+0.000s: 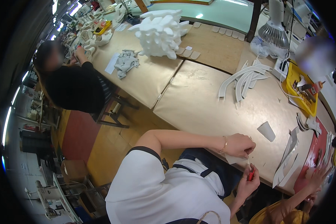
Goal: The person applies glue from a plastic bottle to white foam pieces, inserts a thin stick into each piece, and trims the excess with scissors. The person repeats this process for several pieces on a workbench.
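My left hand (pixel 240 145) is bent over the near edge of the table, its fingers pinched at a pale flat piece (pixel 233 159) that shows below the wrist. Just below it, my right hand (pixel 249 183) is closed round a small red-handled tool (pixel 251 173); its working end is too small to make out. The two hands almost meet at the piece's right end. A grey-white cut piece (pixel 266 131) lies on the table beyond them, to the right.
Curved pale strips (pixel 242 80) lie in a pile farther back. A yellow tray (pixel 301 89) with small items and long offcuts (pixel 287 158) are at the right. A co-worker's hand (pixel 315 181) is close by; another person in black (pixel 72 86) sits left. White foam (pixel 158 33) stands behind.
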Action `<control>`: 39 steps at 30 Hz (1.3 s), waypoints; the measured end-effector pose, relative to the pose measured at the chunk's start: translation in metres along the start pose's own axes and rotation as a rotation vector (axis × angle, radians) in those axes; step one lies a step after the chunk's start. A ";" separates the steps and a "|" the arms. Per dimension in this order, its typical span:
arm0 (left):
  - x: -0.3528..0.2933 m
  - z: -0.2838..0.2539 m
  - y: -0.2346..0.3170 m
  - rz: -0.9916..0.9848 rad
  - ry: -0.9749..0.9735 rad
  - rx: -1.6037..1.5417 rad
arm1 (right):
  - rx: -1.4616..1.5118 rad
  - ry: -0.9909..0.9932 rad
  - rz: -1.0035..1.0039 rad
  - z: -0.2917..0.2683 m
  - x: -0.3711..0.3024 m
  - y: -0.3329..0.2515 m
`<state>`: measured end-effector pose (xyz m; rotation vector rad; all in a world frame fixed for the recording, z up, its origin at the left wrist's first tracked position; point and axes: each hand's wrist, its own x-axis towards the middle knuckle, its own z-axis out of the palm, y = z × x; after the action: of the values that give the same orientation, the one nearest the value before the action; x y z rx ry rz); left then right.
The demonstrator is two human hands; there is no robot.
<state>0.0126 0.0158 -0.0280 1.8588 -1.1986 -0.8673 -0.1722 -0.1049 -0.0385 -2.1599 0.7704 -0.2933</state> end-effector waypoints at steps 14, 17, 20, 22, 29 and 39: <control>-0.344 -0.240 -0.240 -1.098 1.269 0.997 | -0.116 -0.130 -0.119 0.011 0.041 -0.016; -0.402 -0.261 -0.278 -1.408 0.982 0.651 | -0.106 -0.148 -0.101 0.012 0.044 -0.015; -0.397 -0.276 -0.269 -1.247 0.971 0.766 | -0.116 -0.120 -0.075 0.016 0.044 -0.014; -0.372 -0.285 -0.240 -1.149 1.036 0.762 | -0.124 -0.108 -0.072 0.018 0.043 -0.014; -0.243 -0.311 -0.041 -0.423 0.937 0.407 | -0.102 -0.109 -0.131 0.017 0.045 -0.011; 0.036 -0.262 0.182 0.534 -0.361 -0.685 | -0.067 -0.092 -0.198 0.020 0.042 -0.001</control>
<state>0.1671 -0.0099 0.2516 0.8054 -1.3030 -1.1380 -0.1298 -0.1177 -0.0525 -2.3005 0.5222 -0.2708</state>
